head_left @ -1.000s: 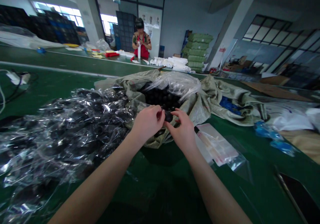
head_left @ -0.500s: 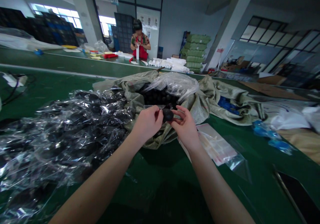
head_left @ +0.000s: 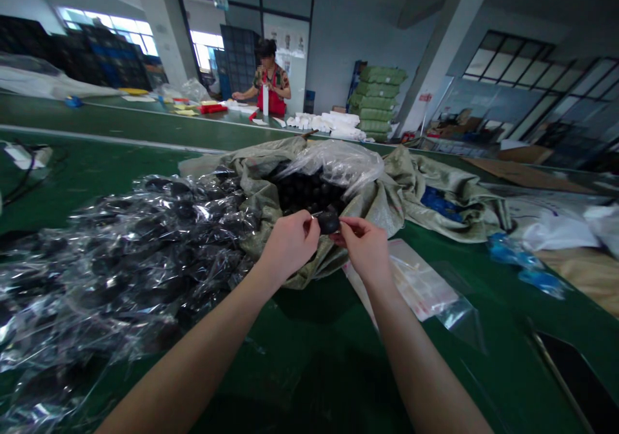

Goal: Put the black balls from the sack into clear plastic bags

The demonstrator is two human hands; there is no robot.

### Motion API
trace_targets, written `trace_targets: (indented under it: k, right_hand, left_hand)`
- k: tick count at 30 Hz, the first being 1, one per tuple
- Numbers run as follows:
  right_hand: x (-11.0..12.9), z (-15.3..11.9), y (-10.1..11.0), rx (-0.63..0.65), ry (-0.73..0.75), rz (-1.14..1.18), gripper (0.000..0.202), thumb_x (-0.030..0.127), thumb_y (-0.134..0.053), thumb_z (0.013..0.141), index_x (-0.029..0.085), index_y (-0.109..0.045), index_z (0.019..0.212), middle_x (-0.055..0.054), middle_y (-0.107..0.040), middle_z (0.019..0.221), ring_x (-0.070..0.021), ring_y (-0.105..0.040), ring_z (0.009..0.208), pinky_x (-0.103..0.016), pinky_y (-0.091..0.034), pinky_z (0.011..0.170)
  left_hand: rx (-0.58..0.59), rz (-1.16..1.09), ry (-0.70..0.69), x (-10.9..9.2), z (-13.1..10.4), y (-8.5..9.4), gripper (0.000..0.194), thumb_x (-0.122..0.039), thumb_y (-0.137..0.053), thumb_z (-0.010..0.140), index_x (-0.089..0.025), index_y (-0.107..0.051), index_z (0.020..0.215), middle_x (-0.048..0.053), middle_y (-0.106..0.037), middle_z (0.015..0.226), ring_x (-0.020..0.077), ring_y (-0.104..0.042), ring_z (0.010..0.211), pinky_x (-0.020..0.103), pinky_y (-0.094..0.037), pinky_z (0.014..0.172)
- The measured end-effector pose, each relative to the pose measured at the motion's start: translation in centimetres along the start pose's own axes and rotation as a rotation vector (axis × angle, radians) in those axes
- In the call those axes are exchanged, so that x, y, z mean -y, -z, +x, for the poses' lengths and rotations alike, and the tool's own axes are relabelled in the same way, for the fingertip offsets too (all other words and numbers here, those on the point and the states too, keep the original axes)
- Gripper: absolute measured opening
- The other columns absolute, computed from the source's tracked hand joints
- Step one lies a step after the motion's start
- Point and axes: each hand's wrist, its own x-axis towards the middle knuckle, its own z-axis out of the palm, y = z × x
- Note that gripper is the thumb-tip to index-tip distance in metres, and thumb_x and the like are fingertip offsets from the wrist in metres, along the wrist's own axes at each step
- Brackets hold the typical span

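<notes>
A small rounded black object (head_left: 329, 222) is held between my two hands, in front of an open woven sack (head_left: 264, 195). My left hand (head_left: 293, 240) pinches its left side with closed fingers. On its right side, the thumb and fingers of my right hand (head_left: 365, 244) close on it. More black rounded pieces (head_left: 309, 189) lie inside the sack, under a clear plastic liner (head_left: 338, 163). The object's exact kind cannot be made out. Beside my right wrist lies a stack of clear plastic bags (head_left: 418, 279).
A large heap of black pieces in clear wrappers (head_left: 145, 247) covers the left of the green table (head_left: 290, 369). A phone (head_left: 575, 376) lies at the lower right. Another sack (head_left: 445, 208) holds blue pieces. A person (head_left: 271, 82) stands at the far table by white boxes (head_left: 333, 123).
Both hands and the black object have shifted slightly right, and my right fingers, spread before, have closed in on it. Across the room, the other person has stretched an arm out to the left.
</notes>
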Motion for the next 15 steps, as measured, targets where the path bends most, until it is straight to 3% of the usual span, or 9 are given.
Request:
trace_targets:
  k: [7,11,15]
  right_hand:
    - [2.1,-1.1,0.9,-0.113,0.211,-0.5,0.024,0.038,-0.058,0.08,0.017,-0.07,0.079,-0.007,-0.073,0.072,-0.0224,-0.068,0.067,-0.036,-0.053,0.07]
    - [3.0,-1.6,1.1,-0.168,0.319,-0.582,0.023,0.035,-0.057,0.081,0.017,-0.071,0.078,-0.007,-0.072,0.072,-0.0206,-0.067,0.065,-0.034,-0.051,0.069]
    - [3.2,-1.6,1.4,-0.164,0.314,-0.582,0.021,0.034,-0.057,0.08,0.018,-0.071,0.075,-0.007,-0.072,0.071,-0.0208,-0.066,0.063,-0.033,-0.05,0.066]
  left_hand:
    - [0.031,0.053,0.058,-0.5,-0.3,-0.3,0.032,-0.029,-0.045,0.087,-0.018,-0.055,0.059,0.002,-0.058,0.057,0.0129,-0.05,0.053,0.026,-0.032,0.057]
    - [0.038,0.1,0.064,-0.7,-0.4,-0.2,0.033,-0.03,-0.045,0.087,-0.019,-0.053,0.057,0.003,-0.058,0.057,0.0132,-0.048,0.051,0.027,-0.031,0.056]
    - [0.028,0.129,0.055,-0.7,-0.5,0.0,0.034,-0.032,-0.044,0.087,-0.02,-0.052,0.056,0.003,-0.057,0.056,0.014,-0.047,0.05,0.027,-0.03,0.055]
